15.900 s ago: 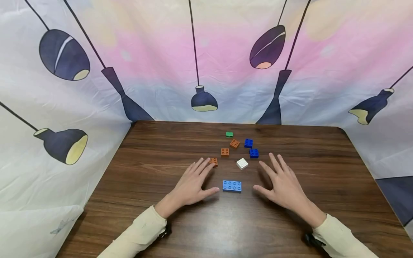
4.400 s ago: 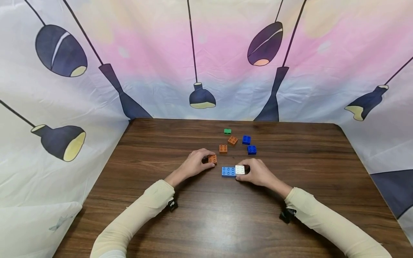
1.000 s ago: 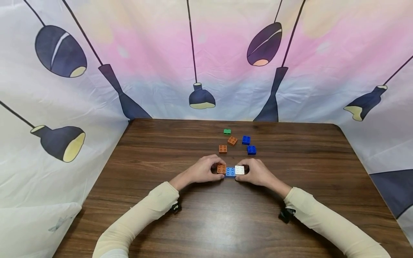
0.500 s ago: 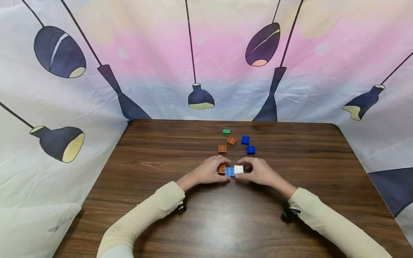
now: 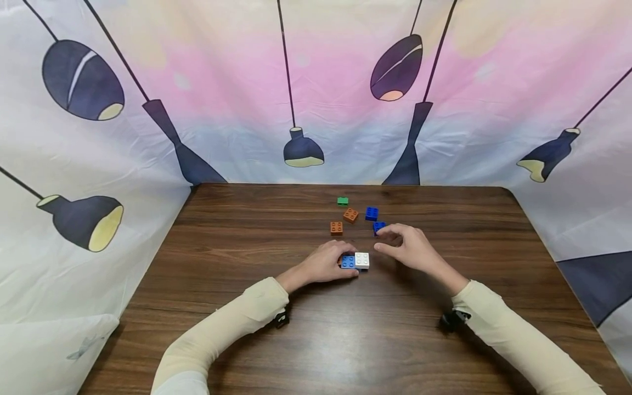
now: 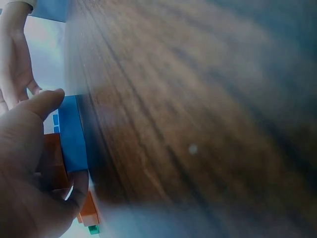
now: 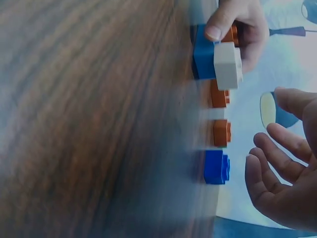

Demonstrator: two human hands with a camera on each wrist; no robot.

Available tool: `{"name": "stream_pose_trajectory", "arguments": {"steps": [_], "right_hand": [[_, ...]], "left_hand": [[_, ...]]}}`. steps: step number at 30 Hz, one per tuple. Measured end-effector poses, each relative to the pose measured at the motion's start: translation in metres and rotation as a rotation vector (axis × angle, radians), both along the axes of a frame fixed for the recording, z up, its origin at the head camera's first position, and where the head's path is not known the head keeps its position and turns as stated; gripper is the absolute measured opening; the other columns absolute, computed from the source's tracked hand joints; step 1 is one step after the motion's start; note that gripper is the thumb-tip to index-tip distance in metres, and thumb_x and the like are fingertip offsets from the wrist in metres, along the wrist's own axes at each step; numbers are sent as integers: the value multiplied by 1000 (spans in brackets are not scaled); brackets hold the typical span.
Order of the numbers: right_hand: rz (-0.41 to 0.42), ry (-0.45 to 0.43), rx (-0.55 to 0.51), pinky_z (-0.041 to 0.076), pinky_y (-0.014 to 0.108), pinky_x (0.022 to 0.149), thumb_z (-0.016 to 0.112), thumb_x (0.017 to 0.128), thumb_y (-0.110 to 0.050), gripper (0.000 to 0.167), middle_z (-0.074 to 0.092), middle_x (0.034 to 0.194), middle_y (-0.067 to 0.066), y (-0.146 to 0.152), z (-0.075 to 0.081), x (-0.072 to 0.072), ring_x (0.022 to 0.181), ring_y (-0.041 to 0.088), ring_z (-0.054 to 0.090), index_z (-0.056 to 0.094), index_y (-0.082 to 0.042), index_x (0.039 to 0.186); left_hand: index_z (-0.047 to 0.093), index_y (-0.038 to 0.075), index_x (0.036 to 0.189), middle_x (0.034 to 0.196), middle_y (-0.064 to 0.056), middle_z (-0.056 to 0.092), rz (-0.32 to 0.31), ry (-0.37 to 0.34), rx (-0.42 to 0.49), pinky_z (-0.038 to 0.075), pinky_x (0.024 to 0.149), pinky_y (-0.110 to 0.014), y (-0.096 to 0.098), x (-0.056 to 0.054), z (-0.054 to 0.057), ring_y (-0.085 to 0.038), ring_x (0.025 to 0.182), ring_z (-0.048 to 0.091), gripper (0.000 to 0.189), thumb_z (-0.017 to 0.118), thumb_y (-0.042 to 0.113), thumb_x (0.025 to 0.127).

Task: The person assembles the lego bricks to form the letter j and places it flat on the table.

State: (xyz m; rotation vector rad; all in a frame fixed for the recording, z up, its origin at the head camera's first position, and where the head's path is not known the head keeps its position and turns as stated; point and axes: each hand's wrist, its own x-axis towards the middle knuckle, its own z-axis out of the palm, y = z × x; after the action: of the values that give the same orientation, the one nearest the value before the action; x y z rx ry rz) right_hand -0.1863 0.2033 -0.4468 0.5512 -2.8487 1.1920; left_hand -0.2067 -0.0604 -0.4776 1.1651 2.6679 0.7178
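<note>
A long light-blue toy brick (image 5: 348, 262) lies on the table with a white brick (image 5: 362, 260) on its right end. My left hand (image 5: 326, 262) pinches the light-blue brick between thumb and fingers. Under that hand, an orange brick (image 6: 53, 156) sits on the brick's left end, mostly hidden in the head view. My right hand (image 5: 413, 248) holds nothing; its fingers are spread and slightly bent. Its fingertips are over or beside the nearer dark-blue brick (image 5: 378, 226) in the head view, while the right wrist view shows them apart from a dark-blue brick (image 7: 214, 167).
Behind the hands lie two loose orange bricks, one nearer (image 5: 336, 228) and one turned askew (image 5: 350, 215). A second dark-blue brick (image 5: 372, 213) and a small green brick (image 5: 343, 201) lie farther back. A printed cloth (image 5: 237, 109) hangs behind the wooden table (image 5: 222, 219).
The white brick and then the orange one have come onto the light-blue brick. Within the last half second my right hand has let go of the white brick and moved back towards the dark-blue bricks.
</note>
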Motion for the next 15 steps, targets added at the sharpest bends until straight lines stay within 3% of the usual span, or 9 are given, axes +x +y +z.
{"name": "stream_pose_trajectory", "arguments": {"steps": [9, 15], "right_hand": [[-78, 1, -10, 56, 47, 85, 78, 92, -38, 47, 71, 120, 12, 10, 1, -19, 102, 27, 68, 70, -8, 127], [-87, 11, 31, 53, 49, 89, 80, 91, -31, 48, 69, 124, 14, 11, -5, -31, 108, 31, 66, 68, -7, 131]], "left_hand": [[69, 11, 127, 117, -2, 70, 1, 23, -16, 50, 87, -35, 0, -1, -2, -15, 101, 63, 46, 77, 40, 92], [70, 9, 127, 117, -4, 70, 3, 25, -13, 50, 89, -35, 1, 0, -1, -16, 102, 63, 48, 77, 40, 92]]}}
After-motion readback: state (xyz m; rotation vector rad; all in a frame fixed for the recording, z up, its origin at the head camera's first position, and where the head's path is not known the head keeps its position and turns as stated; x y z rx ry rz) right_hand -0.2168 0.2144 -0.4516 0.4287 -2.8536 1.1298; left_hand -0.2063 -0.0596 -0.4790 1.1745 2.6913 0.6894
